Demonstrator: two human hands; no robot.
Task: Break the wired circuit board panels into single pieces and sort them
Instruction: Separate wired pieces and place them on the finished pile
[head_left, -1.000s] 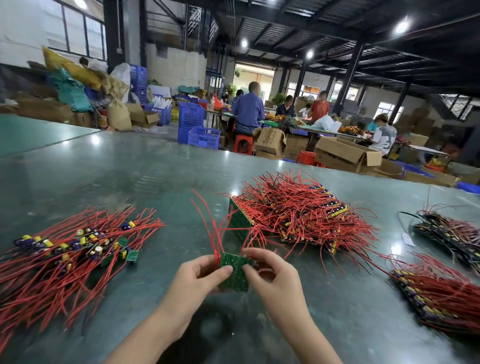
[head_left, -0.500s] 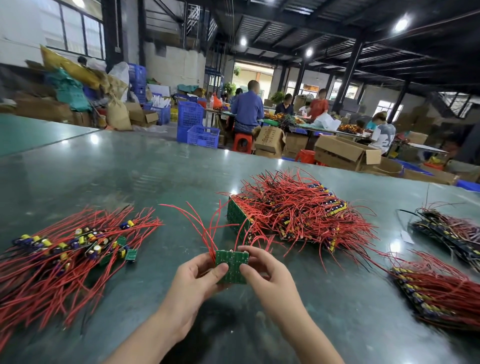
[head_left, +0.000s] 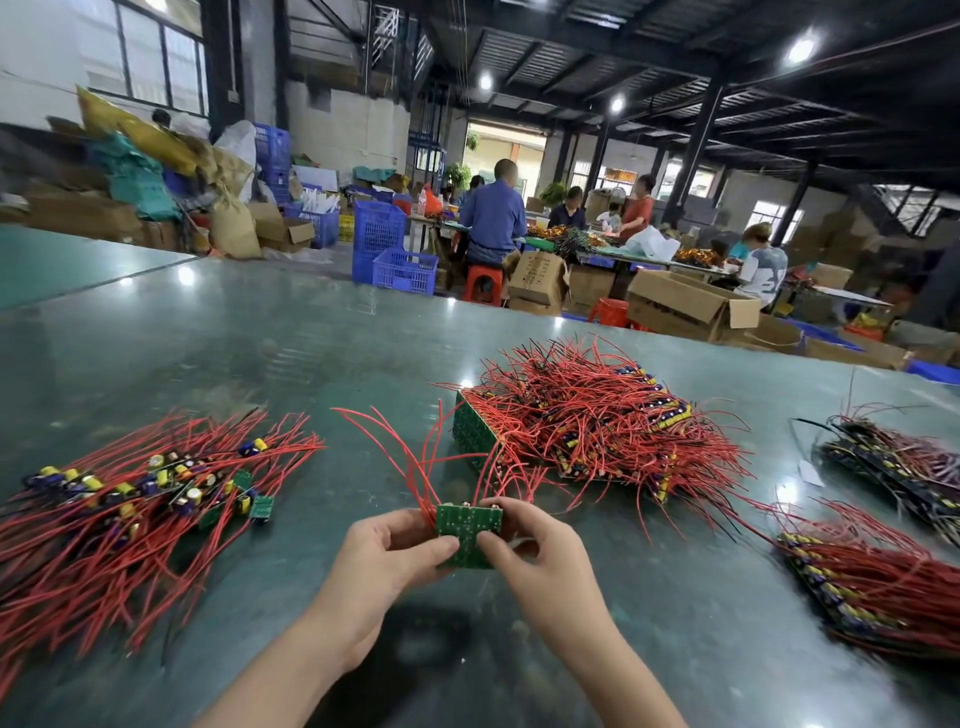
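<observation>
Both hands (head_left: 470, 558) on green panel (head_left: 467, 535), prob. uncracked, above table (head_left: 260, 353).

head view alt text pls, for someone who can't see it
Two bare hands, left hand and right hand, pinch a small green circuit board panel trailing red wires above a green table. Single wired boards lie at left, a stack of unbroken panels sits just beyond the hands, and more piles lie at right.

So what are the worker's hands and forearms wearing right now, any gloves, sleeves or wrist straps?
Nothing is worn: the left hand and right hand are bare, no gloves, rings or watch visible. Both forearms are bare too, with no sleeves or straps in view.
</observation>
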